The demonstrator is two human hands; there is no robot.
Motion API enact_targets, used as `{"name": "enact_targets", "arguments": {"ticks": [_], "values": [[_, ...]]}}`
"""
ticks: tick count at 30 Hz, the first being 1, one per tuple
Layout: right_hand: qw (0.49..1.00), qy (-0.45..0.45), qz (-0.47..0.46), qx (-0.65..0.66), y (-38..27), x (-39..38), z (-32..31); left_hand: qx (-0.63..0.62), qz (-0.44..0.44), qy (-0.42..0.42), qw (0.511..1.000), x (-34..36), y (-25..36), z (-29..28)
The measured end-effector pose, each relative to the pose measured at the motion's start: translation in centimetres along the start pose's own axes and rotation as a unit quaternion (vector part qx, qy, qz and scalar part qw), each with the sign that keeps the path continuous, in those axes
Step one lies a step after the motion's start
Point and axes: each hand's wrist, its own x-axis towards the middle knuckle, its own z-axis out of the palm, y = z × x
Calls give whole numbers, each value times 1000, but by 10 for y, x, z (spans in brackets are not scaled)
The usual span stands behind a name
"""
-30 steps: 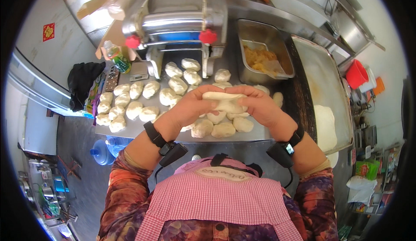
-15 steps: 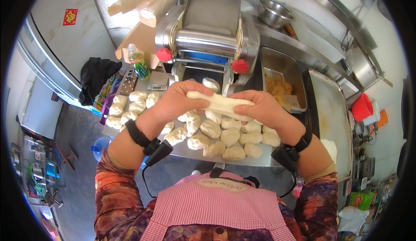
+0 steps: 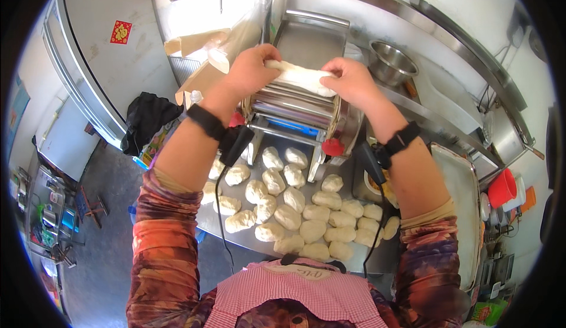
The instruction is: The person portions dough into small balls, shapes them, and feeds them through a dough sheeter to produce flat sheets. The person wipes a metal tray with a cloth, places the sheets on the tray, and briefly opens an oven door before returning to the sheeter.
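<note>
A stretched piece of dough (image 3: 302, 76) hangs between my two hands over the rollers of a metal dough sheeter (image 3: 292, 105). Its left end is gripped by my left hand (image 3: 252, 70), fingers curled round it. At the other end, my right hand (image 3: 352, 82) pinches the dough between thumb and fingers. Whether the dough touches the rollers, I cannot tell. On the metal table below, several pale dough lumps (image 3: 287, 216) lie close together in front of the machine.
Behind the rollers rises the sheeter's sloped metal tray (image 3: 311, 43). A steel bowl (image 3: 393, 62) sits on the right-hand ledge. A long shallow tray (image 3: 453, 210) stands right of my right arm. The sheeter has a red knob (image 3: 333, 147). A black cloth (image 3: 150, 119) hangs at left.
Both hands have moved forward and up, carrying the dough from above the lumps to the top of the sheeter. The view has shifted too.
</note>
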Motion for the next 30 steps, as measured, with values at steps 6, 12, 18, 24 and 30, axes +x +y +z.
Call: {"name": "enact_targets", "arguments": {"ticks": [6,12,18,24,30], "values": [[939,-75,-30,-335,9,15,27,356,132,-70,922,19,-30,17],[930,-134,-82,-332,1,6,24,317,57,-111,940,25,-29,11],[973,-23,-90,-211,-8,-30,32,421,36,-134,897,30,-20,25],[985,68,-159,-21,-25,-97,23,420,152,-115,887,-3,-10,21],[972,104,-204,46,-32,-152,26,-257,80,-116,956,-94,-16,53]]}}
